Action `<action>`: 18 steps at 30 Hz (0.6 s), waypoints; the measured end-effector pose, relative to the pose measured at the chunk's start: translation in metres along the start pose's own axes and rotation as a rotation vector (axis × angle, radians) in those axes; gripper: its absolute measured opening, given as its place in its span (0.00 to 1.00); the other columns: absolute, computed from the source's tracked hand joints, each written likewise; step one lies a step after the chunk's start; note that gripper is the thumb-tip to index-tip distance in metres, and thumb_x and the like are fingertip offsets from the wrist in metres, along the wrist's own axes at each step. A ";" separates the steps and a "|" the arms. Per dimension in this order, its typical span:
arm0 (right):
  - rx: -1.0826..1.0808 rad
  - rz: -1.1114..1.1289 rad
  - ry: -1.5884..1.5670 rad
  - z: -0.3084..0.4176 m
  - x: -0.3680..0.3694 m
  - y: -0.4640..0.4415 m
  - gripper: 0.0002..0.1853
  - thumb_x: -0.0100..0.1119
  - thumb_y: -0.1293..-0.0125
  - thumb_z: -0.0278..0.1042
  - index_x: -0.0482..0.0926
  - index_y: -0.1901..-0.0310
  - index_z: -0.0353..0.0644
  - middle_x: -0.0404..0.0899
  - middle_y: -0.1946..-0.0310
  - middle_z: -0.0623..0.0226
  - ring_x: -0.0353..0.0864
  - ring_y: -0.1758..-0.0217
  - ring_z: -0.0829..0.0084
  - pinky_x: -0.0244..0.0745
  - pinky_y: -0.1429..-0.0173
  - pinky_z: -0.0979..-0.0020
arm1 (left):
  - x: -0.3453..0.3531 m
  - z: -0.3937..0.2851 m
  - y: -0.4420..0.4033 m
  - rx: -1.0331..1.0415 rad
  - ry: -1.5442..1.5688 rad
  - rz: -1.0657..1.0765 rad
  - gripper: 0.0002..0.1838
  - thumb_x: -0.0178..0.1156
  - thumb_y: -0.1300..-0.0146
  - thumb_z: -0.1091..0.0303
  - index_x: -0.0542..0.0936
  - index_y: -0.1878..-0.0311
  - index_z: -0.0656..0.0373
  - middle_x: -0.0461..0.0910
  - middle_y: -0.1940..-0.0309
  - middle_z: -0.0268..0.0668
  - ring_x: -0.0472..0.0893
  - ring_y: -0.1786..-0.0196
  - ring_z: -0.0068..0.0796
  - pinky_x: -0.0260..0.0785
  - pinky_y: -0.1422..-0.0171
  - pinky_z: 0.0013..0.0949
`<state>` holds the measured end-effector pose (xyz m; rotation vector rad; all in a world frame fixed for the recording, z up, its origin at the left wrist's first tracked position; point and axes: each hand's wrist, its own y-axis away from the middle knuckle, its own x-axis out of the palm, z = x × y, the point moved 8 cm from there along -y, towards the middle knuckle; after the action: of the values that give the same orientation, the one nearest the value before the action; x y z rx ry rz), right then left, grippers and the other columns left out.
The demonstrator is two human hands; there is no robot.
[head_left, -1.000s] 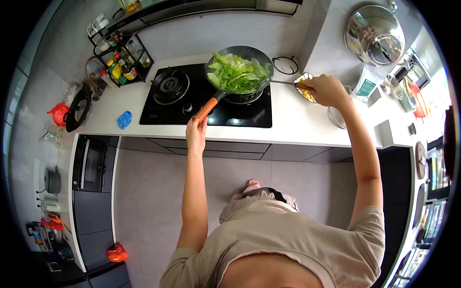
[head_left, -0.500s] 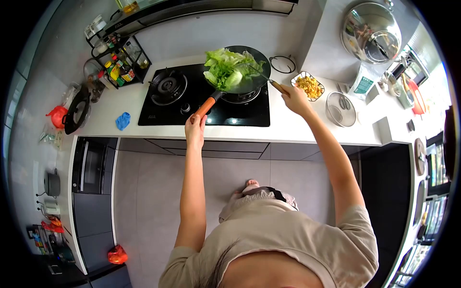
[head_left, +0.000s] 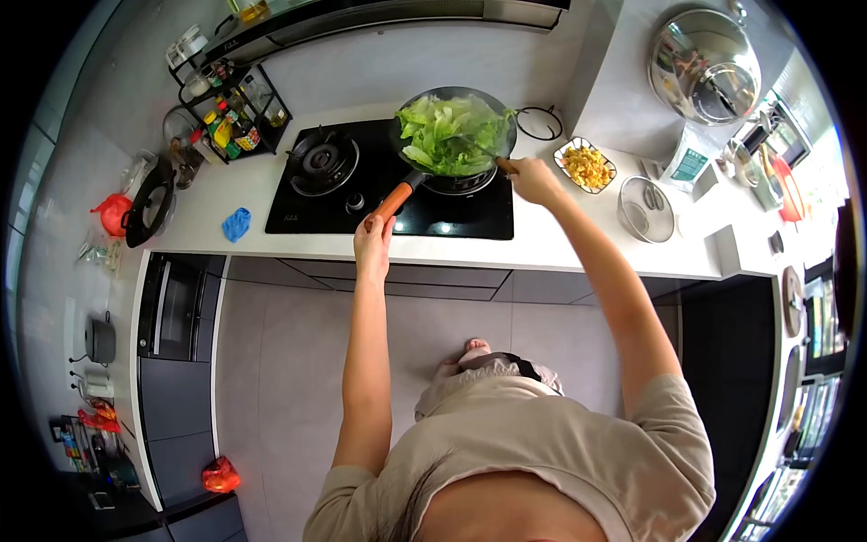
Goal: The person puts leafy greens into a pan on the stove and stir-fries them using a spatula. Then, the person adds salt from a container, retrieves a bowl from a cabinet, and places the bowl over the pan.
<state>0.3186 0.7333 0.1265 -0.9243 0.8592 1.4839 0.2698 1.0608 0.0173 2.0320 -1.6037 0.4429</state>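
My left hand [head_left: 372,242] is closed around the orange handle of a dark wok [head_left: 504,106], which sits on the right burner of the black gas stove [head_left: 298,212]. Green lettuce leaves [head_left: 452,135] are heaped across the wok, with a little haze over them. In my right hand [head_left: 538,182] is the wooden handle of a spatula [head_left: 508,166]. Its thin shaft runs left into the leaves, and its head is hidden among them. A dish of yellow scrambled egg [head_left: 585,166] stands on the counter, right of my right hand.
A sieve [head_left: 646,210] rests right of the egg dish, and a wire ring [head_left: 539,123] lies behind the wok. The left burner [head_left: 323,163] has nothing on it. A blue cloth [head_left: 237,224] and a bottle rack [head_left: 237,113] are on the left, under the range hood [head_left: 406,20].
My right hand has moved left, pushing the spatula deeper over the wok. The lettuce, bunched at the left before, now spreads across the middle and right. My left hand keeps its grip.
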 end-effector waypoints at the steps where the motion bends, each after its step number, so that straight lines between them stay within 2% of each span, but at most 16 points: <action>1: 0.013 0.019 -0.001 -0.005 0.018 -0.005 0.21 0.46 0.39 0.29 0.79 0.45 0.52 0.81 0.58 0.51 0.80 0.52 0.50 0.75 0.48 0.58 | 0.001 0.000 0.002 -0.007 0.002 0.000 0.18 0.53 0.31 0.70 0.66 0.44 0.73 0.69 0.48 0.43 0.78 0.48 0.31 0.73 0.38 0.23; 3: -0.037 0.074 0.010 -0.013 0.039 -0.012 0.23 0.47 0.40 0.29 0.78 0.43 0.54 0.81 0.58 0.49 0.80 0.53 0.49 0.73 0.45 0.57 | 0.001 -0.001 0.001 -0.002 0.018 -0.010 0.18 0.53 0.31 0.71 0.66 0.44 0.73 0.69 0.48 0.43 0.78 0.48 0.31 0.74 0.38 0.24; 6: -0.123 0.136 0.028 -0.007 -0.009 0.010 0.24 0.47 0.41 0.30 0.77 0.43 0.57 0.81 0.59 0.49 0.80 0.56 0.50 0.74 0.47 0.57 | 0.003 -0.003 0.002 -0.014 0.012 -0.018 0.17 0.53 0.31 0.71 0.65 0.44 0.73 0.68 0.48 0.43 0.77 0.47 0.31 0.73 0.37 0.25; 7: -0.096 0.158 0.082 -0.016 -0.016 0.003 0.23 0.48 0.40 0.30 0.79 0.44 0.58 0.82 0.61 0.50 0.81 0.59 0.51 0.76 0.49 0.57 | 0.003 -0.003 0.002 0.002 0.007 -0.016 0.14 0.52 0.30 0.71 0.68 0.47 0.72 0.71 0.51 0.40 0.77 0.48 0.31 0.74 0.37 0.25; 8: -0.097 0.104 0.080 -0.021 -0.022 -0.003 0.21 0.49 0.40 0.30 0.80 0.46 0.58 0.82 0.64 0.51 0.82 0.60 0.52 0.77 0.51 0.58 | 0.003 -0.003 0.001 0.001 0.004 -0.022 0.14 0.52 0.30 0.71 0.68 0.47 0.72 0.70 0.51 0.40 0.77 0.48 0.31 0.73 0.37 0.25; 10: 0.007 0.090 0.147 -0.008 -0.020 -0.005 0.22 0.48 0.40 0.31 0.79 0.44 0.57 0.82 0.61 0.50 0.82 0.57 0.51 0.76 0.49 0.57 | -0.001 0.000 -0.001 0.000 -0.009 -0.023 0.14 0.52 0.30 0.71 0.68 0.48 0.72 0.70 0.51 0.40 0.77 0.48 0.31 0.73 0.37 0.25; 12: 0.014 0.059 0.032 -0.016 0.022 -0.018 0.25 0.46 0.40 0.30 0.74 0.40 0.56 0.80 0.54 0.49 0.79 0.51 0.50 0.73 0.45 0.55 | 0.000 0.001 0.000 0.000 -0.004 -0.018 0.14 0.52 0.30 0.71 0.68 0.48 0.72 0.70 0.51 0.40 0.77 0.48 0.31 0.74 0.37 0.26; 14: 0.016 0.101 0.036 -0.019 0.034 -0.013 0.26 0.46 0.41 0.29 0.75 0.40 0.57 0.80 0.54 0.50 0.79 0.50 0.50 0.73 0.43 0.56 | 0.002 -0.003 0.002 -0.002 -0.003 -0.022 0.14 0.52 0.30 0.72 0.68 0.48 0.72 0.70 0.51 0.41 0.77 0.47 0.31 0.74 0.37 0.26; 15: -0.080 0.122 0.049 -0.002 0.010 0.002 0.25 0.46 0.42 0.29 0.77 0.42 0.57 0.80 0.54 0.51 0.78 0.49 0.51 0.72 0.43 0.57 | 0.002 -0.005 0.002 0.003 -0.001 -0.015 0.14 0.52 0.30 0.72 0.68 0.48 0.72 0.70 0.51 0.41 0.77 0.47 0.31 0.74 0.37 0.26; 18: -0.056 0.151 0.146 -0.027 -0.021 -0.013 0.20 0.48 0.43 0.28 0.83 0.50 0.53 0.82 0.59 0.52 0.81 0.54 0.52 0.75 0.48 0.56 | 0.003 -0.004 0.004 0.008 0.004 -0.010 0.14 0.52 0.30 0.72 0.68 0.48 0.72 0.70 0.50 0.41 0.77 0.47 0.31 0.74 0.37 0.26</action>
<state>0.3355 0.7008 0.1339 -1.0386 1.0166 1.5910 0.2673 1.0602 0.0227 2.0426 -1.5910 0.4505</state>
